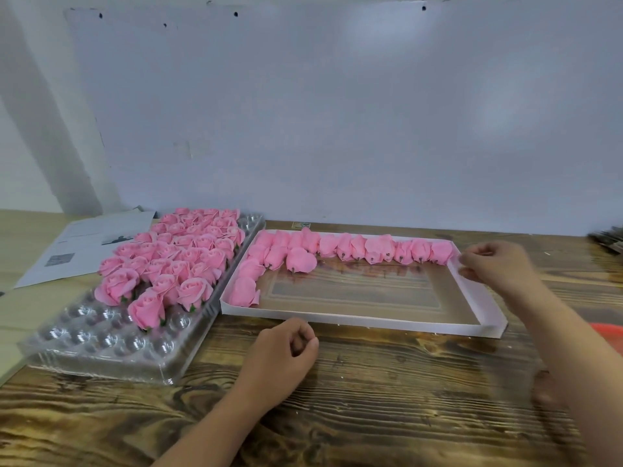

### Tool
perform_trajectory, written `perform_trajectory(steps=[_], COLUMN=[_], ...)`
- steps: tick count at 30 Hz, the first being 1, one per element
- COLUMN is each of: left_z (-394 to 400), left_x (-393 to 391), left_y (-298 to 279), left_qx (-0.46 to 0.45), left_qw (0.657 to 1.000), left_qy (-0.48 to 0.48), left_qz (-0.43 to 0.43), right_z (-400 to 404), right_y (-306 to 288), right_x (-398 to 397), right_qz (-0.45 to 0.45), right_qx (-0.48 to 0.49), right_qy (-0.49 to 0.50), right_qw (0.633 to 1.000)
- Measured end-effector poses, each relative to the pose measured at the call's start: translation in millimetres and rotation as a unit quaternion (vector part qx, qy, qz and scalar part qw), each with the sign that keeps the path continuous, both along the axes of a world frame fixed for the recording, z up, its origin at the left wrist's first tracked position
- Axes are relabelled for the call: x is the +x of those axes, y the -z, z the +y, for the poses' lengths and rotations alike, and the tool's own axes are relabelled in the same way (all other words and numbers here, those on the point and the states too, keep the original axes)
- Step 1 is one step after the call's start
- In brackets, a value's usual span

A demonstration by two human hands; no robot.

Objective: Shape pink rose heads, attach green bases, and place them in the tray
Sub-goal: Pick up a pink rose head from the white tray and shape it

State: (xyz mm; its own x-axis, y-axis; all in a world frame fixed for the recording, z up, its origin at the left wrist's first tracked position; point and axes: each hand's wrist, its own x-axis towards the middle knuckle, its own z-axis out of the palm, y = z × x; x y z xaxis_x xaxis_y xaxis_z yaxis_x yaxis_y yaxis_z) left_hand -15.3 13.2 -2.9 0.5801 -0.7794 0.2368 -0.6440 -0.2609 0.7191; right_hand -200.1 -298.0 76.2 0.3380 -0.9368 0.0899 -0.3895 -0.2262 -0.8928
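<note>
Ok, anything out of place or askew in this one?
Mostly tidy. One finished rose at the near edge of the filled rows in the clear tray leans over, not upright like the rest.

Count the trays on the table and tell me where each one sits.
2. The clear plastic tray sits on the left, its far part filled with finished pink roses. The white cardboard tray lies beside it on the right, with unshaped rose heads along its far and left edges.
</note>
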Motion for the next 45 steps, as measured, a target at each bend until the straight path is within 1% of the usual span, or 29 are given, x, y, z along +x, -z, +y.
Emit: perform_trajectory(steps=[2, 5, 8, 12, 16, 21, 26, 30, 34, 41, 45], left_z=[0, 1, 1, 1, 0, -1, -2, -1, -1, -3, -4], left_x=[-1, 0, -1, -1, 1, 1, 0, 0, 1, 1, 1], left_y=[0, 0, -2, -2, -2, -2, -2, -2, -1, 2, 2], left_qx=[0.009, 0.024, 0.031, 0.032, 0.037, 0.041, 0.046, 0.042, 0.048, 0.041, 0.052], left_qw=[1.000, 1.000, 0.999, 0.999, 0.999, 0.999, 0.999, 0.999, 0.999, 0.999, 0.999], left_qy=[0.002, 0.001, 0.003, 0.005, 0.005, 0.002, -0.002, -0.006, -0.006, -0.016, -0.015], left_qz=[-0.006, -0.010, -0.010, -0.002, 0.004, 0.011, 0.000, 0.004, 0.013, 0.011, 0.000], right_z=[-1, -1, -4, -19, -35, -42, -48, -53, -60, -63, -67], right_y=[6, 15, 25, 32, 38, 41, 50, 54, 53, 56, 59], right_x=[25, 51, 65, 74, 80, 87, 90, 93, 95, 95, 97], right_qz=[0.019, 0.081, 0.111, 0.158, 0.175, 0.174, 0.163, 0.158, 0.181, 0.214, 0.229], right_qx=[-0.011, -0.057, -0.051, -0.045, -0.032, -0.034, -0.064, -0.077, -0.086, -0.101, -0.124], right_qy=[0.011, 0.050, 0.056, 0.104, 0.119, 0.119, 0.095, 0.099, 0.101, 0.093, 0.088], right_qw=[1.000, 0.994, 0.991, 0.981, 0.977, 0.977, 0.980, 0.980, 0.975, 0.967, 0.962])
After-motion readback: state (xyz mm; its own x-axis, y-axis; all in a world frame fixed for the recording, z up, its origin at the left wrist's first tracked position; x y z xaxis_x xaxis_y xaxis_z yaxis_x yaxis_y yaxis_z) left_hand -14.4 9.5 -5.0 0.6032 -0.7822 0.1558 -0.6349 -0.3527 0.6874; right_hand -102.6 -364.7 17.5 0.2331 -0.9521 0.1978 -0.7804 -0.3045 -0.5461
